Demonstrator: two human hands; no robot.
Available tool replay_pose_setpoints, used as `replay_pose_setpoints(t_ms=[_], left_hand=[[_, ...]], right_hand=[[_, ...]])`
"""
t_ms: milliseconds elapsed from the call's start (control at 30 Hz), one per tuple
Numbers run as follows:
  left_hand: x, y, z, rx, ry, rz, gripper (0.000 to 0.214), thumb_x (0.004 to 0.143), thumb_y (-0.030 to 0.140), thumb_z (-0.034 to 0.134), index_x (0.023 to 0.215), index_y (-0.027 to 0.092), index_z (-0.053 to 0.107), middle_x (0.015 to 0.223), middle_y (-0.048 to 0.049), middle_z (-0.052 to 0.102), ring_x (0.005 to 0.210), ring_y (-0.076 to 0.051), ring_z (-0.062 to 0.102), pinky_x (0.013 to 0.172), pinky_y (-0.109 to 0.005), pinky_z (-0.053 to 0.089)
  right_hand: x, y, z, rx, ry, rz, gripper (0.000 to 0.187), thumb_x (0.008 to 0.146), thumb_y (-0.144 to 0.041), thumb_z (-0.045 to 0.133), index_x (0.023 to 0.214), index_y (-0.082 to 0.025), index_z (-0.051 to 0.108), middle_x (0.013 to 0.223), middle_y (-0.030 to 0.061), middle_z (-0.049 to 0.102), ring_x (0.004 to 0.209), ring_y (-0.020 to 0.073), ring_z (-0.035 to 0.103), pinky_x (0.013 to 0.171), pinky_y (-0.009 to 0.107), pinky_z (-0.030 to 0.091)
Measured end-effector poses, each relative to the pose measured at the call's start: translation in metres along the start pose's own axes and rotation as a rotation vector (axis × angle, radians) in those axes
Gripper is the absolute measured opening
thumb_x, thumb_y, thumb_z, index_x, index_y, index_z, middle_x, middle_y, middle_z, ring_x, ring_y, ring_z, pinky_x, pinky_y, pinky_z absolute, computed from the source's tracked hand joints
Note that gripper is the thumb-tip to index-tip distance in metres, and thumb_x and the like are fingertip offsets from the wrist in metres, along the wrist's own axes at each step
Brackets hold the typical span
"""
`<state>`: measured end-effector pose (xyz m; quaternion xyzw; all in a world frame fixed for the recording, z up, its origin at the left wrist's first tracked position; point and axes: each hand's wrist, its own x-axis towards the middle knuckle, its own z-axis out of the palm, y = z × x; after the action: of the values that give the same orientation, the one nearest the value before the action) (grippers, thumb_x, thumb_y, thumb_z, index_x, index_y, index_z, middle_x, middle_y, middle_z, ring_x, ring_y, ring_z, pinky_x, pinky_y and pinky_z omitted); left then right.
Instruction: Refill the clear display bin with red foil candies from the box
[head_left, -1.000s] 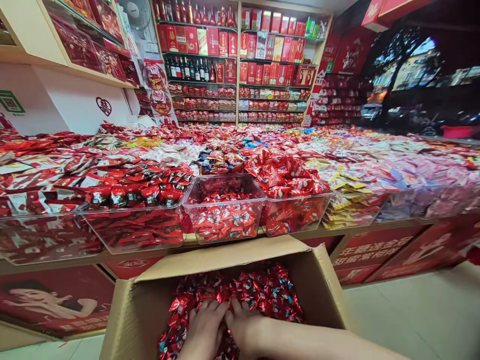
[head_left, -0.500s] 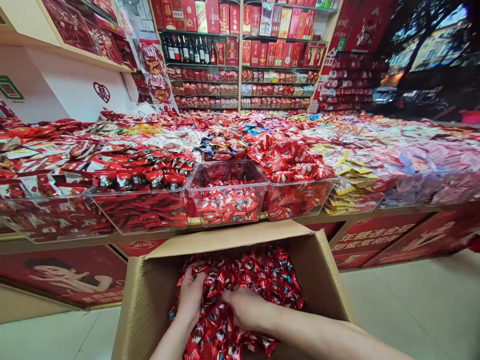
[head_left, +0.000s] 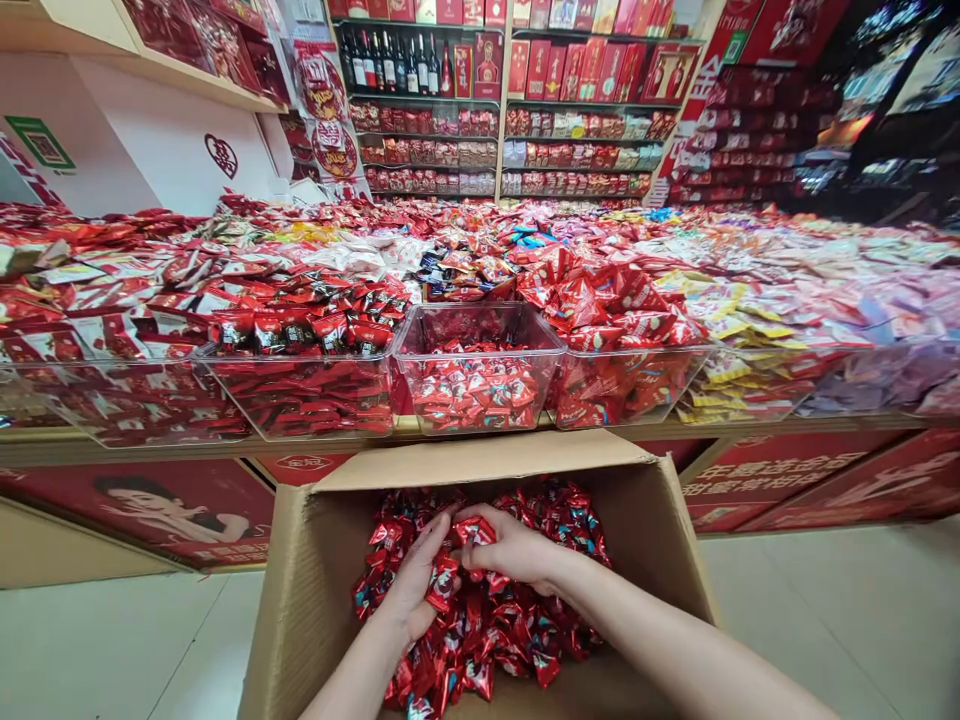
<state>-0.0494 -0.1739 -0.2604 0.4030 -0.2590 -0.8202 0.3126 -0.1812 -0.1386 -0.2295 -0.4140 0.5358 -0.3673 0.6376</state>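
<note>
An open cardboard box [head_left: 289, 590] in front of me holds a heap of red foil-wrapped candies [head_left: 517, 630]. Over the heap my left hand [head_left: 414, 588] is cupped around a few of these candies, one of them showing beside its palm. Close by on the right, my right hand [head_left: 517, 548] has its fingers curled around a wrapped candy [head_left: 474, 530]. Both hands almost meet at the fingertips. Just beyond the box, a clear plastic bin [head_left: 480, 355] is partly filled with similar red candies.
Heaped clear bins stand either side: dark red packets [head_left: 307, 395] on the left, larger red packets [head_left: 622, 385] on the right. The box's far flap [head_left: 480, 460] rises against the counter front. Shelves [head_left: 499, 110] with bottles and gift boxes stand behind.
Both hands have come up out of the heap and drawn together, now with candies in them. The view has tilted down and turned slightly left.
</note>
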Motion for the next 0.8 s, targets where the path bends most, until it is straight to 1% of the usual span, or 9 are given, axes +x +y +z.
replay_pose_setpoints(t_ms=[67, 133, 200, 300, 367, 433, 533, 633, 800], left_hand=[[0.001, 0.001, -0.001, -0.013, -0.01, 0.031, 0.032, 0.066, 0.025, 0.062, 0.096, 0.018, 0.056, 0.077, -0.0029, 0.065, 0.055, -0.011, 0.059, 0.046, -0.018, 0.046], [0.001, 0.003, -0.002, -0.032, -0.017, 0.066, 0.028, 0.065, 0.019, 0.063, 0.093, 0.017, 0.057, 0.077, -0.0023, 0.065, 0.063, -0.012, 0.061, 0.055, -0.02, 0.048], [0.001, 0.006, -0.002, -0.064, -0.025, 0.116, 0.033, 0.065, 0.014, 0.063, 0.096, 0.02, 0.054, 0.079, -0.0009, 0.065, 0.061, -0.011, 0.061, 0.055, -0.019, 0.048], [0.002, 0.01, -0.004, -0.109, -0.036, 0.188, 0.043, 0.063, 0.01, 0.062, 0.102, 0.023, 0.05, 0.085, -0.0014, 0.064, 0.061, -0.01, 0.061, 0.045, -0.016, 0.044], [0.002, 0.012, -0.004, -0.107, -0.017, 0.198, 0.041, 0.063, 0.01, 0.062, 0.101, 0.022, 0.051, 0.088, -0.0022, 0.064, 0.066, -0.012, 0.061, 0.042, -0.014, 0.043], [0.001, 0.013, -0.004, -0.081, 0.003, 0.194, 0.038, 0.063, 0.012, 0.063, 0.098, 0.021, 0.052, 0.087, -0.0018, 0.064, 0.065, -0.012, 0.061, 0.041, -0.014, 0.043], [-0.002, 0.013, 0.001, -0.055, -0.008, 0.198, 0.035, 0.062, 0.01, 0.065, 0.093, 0.02, 0.053, 0.083, 0.0001, 0.064, 0.059, -0.008, 0.059, 0.044, -0.014, 0.044], [-0.006, 0.012, 0.007, -0.054, -0.028, 0.178, 0.033, 0.061, 0.011, 0.066, 0.09, 0.021, 0.054, 0.082, 0.0013, 0.064, 0.062, -0.008, 0.06, 0.047, -0.013, 0.044], [-0.005, 0.008, 0.007, -0.071, -0.053, 0.061, 0.025, 0.062, 0.016, 0.066, 0.083, 0.019, 0.053, 0.063, 0.003, 0.06, 0.053, -0.008, 0.058, 0.038, -0.011, 0.039]], right_hand=[[-0.001, 0.002, -0.001, -0.054, -0.091, -0.013, 0.047, 0.055, -0.012, 0.057, 0.101, -0.02, 0.049, 0.069, -0.0027, 0.055, 0.059, 0.0094, 0.049, 0.056, 0.021, 0.04], [-0.001, 0.002, -0.001, -0.071, -0.125, -0.018, 0.055, 0.053, -0.011, 0.057, 0.106, -0.021, 0.046, 0.07, -0.0031, 0.055, 0.059, 0.01, 0.05, 0.056, 0.022, 0.04], [0.001, 0.001, -0.003, -0.072, -0.045, -0.015, 0.059, 0.053, -0.009, 0.055, 0.109, -0.022, 0.042, 0.068, -0.0038, 0.055, 0.06, 0.0102, 0.05, 0.056, 0.021, 0.04], [0.003, 0.0, -0.007, -0.156, 0.124, 0.025, 0.044, 0.055, -0.012, 0.054, 0.099, -0.019, 0.05, 0.07, -0.0016, 0.056, 0.062, 0.0113, 0.051, 0.057, 0.022, 0.039], [0.005, -0.001, -0.01, -0.253, 0.166, 0.024, 0.034, 0.055, -0.018, 0.059, 0.089, -0.017, 0.055, 0.076, 0.0007, 0.058, 0.067, 0.0129, 0.052, 0.059, 0.022, 0.039], [0.005, -0.002, -0.011, -0.301, 0.169, -0.039, 0.03, 0.056, -0.025, 0.062, 0.085, -0.017, 0.058, 0.081, 0.0019, 0.059, 0.07, 0.014, 0.052, 0.061, 0.023, 0.039], [0.006, -0.004, -0.008, -0.161, 0.141, -0.115, 0.025, 0.066, -0.035, 0.054, 0.081, -0.015, 0.058, 0.077, 0.0028, 0.059, 0.069, 0.0129, 0.052, 0.059, 0.022, 0.039], [0.009, -0.004, -0.005, -0.006, 0.134, -0.096, 0.023, 0.065, -0.034, 0.056, 0.076, -0.013, 0.055, 0.066, 0.0007, 0.057, 0.06, 0.0105, 0.051, 0.053, 0.02, 0.037], [0.013, -0.004, -0.007, -0.003, 0.282, -0.131, 0.016, 0.062, -0.028, 0.058, 0.065, -0.015, 0.049, 0.056, -0.0023, 0.052, 0.053, 0.01, 0.049, 0.052, 0.021, 0.037]])
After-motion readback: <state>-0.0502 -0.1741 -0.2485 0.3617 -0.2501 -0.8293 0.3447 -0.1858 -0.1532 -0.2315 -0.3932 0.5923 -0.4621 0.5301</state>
